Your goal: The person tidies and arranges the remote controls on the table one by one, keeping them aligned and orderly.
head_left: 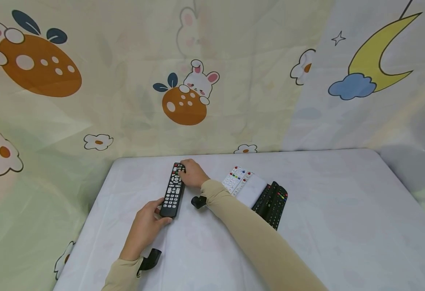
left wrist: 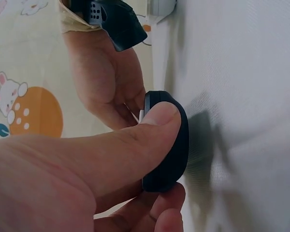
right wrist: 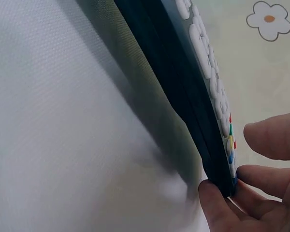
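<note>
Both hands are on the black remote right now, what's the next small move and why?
Probably lift the long black remote with white buttons a little off the pale grey table. The left hand pinches its near end, the thumb across the end cap, and the right hand pinches its far end, so both ends are held. The white and black remotes at the right lie apart from it.

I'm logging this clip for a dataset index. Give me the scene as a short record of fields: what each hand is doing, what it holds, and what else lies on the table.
left hand: left hand grips the near end of the black remote, thumb on top
right hand: right hand holds the far end of the same remote
remote pose: flat on the table, buttons up
nearby: white remotes beside black remotes, right of the arm
backdrop: cartoon cloth
</note>
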Action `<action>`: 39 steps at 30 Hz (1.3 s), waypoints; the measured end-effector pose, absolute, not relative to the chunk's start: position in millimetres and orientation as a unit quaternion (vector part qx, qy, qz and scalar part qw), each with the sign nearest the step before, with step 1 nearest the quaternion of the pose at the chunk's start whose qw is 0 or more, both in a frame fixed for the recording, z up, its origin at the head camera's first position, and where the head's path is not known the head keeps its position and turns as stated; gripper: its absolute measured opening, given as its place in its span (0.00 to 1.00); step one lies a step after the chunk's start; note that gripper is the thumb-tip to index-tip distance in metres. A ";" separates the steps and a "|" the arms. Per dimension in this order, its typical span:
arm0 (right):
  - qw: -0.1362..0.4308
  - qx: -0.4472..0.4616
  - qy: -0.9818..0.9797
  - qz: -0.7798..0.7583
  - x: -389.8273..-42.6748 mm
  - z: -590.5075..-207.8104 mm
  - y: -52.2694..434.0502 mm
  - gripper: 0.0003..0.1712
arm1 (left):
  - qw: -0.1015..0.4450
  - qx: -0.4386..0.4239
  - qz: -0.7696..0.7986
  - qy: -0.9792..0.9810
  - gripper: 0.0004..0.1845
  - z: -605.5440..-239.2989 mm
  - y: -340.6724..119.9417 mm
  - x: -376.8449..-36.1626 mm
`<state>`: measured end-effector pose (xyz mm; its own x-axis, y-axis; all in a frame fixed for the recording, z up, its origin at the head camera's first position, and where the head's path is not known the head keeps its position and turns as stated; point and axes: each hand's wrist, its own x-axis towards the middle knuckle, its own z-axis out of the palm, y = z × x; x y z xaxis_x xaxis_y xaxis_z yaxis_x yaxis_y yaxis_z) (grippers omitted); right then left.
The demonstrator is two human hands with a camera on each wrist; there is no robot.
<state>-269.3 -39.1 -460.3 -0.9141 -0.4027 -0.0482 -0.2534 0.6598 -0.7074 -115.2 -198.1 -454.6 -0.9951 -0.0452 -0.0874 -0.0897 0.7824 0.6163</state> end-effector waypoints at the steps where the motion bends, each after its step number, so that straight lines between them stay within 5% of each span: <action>1: 0.103 -0.181 0.906 -0.369 -269.2 -460.2 -39.2 0.29 | 0.035 -0.037 0.329 0.943 0.39 -454.7 -197.8 -115.0; 28: 0.110 -0.198 0.898 -0.378 -266.1 -467.2 -35.6 0.32 | 0.028 -0.045 0.313 0.948 0.37 -464.9 -191.6 -113.2; 39: 0.071 -0.188 0.902 -0.382 -262.1 -452.0 -21.9 0.29 | 0.021 -0.046 0.305 0.951 0.43 -459.4 -195.8 -113.2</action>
